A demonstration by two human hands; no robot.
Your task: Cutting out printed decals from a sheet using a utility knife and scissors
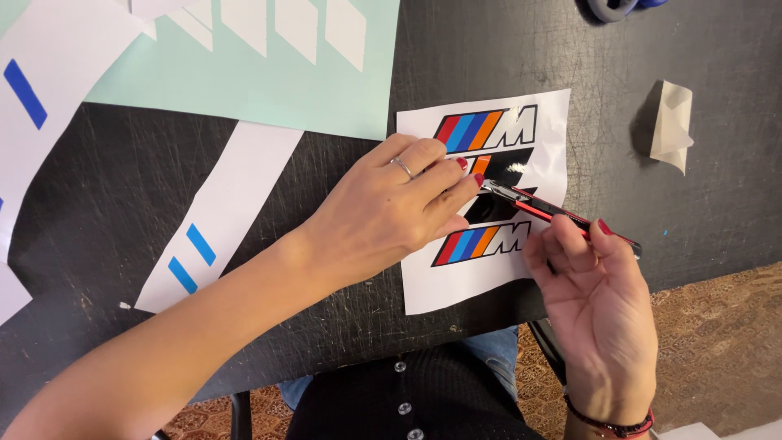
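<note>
A white sticker sheet (544, 119) with three striped logo decals in red, blue, orange and black lies on the black scratched work mat (147, 179). My left hand (383, 213), with a ring on one finger, presses its fingertips on the middle decal at the sheet's left side. My right hand (593, 303) holds a red and black craft knife (547, 210) whose blade tip touches the middle decal right beside my left fingertips. A shiny black piece of that decal (491, 209) shows under the blade.
A white backing strip with two blue bars (213, 220) lies left of my forearm. A mint-green sheet with white shapes (244, 73) covers the top left. A crumpled white scrap (672, 124) lies at the right. The mat's front edge runs above a brown patterned floor (717, 342).
</note>
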